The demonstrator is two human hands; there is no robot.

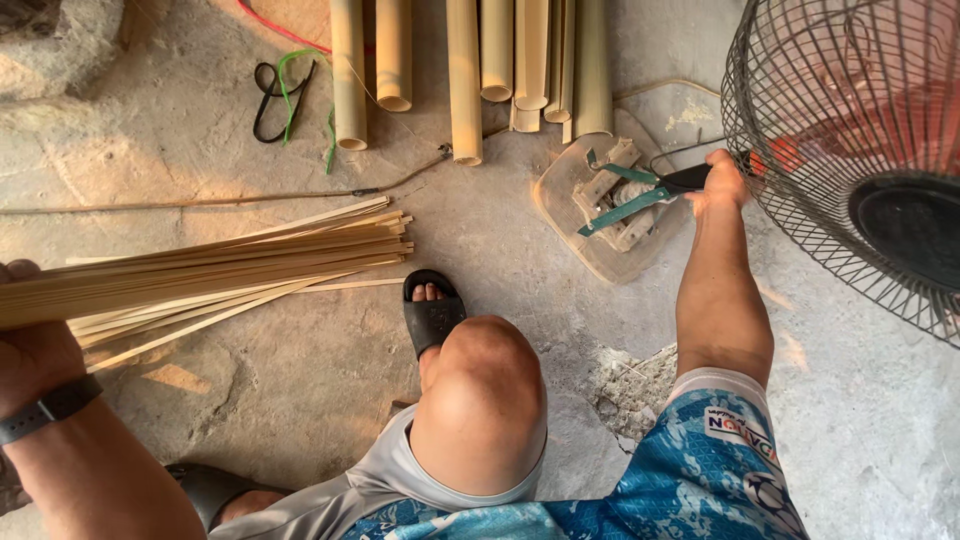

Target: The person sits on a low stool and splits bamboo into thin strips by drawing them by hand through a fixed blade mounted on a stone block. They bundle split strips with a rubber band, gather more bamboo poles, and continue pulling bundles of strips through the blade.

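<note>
Underfoot, rough concrete floor (300, 370) bears bamboo poles (465, 70) and a fan (850, 150).

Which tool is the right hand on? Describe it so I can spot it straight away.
Start at the wire-caged fan on the right; just left of it a pale plastic lid lies on the concrete. The right hand grips scissors over it, the only thing there with green blades and black handles.

Beyond the right hand (722, 182) lies one pair of green-bladed shears (640, 195) on one pale tray (560, 205), with one wire-caged fan (850, 150) just to its right. The left hand (35, 350) grips one bundle of thin bamboo strips (230, 265), too many to count. Ahead, between the two hands, about seven bamboo poles (463, 80) lie side by side, and one black sandal (432, 315) shows near the knee.
</note>
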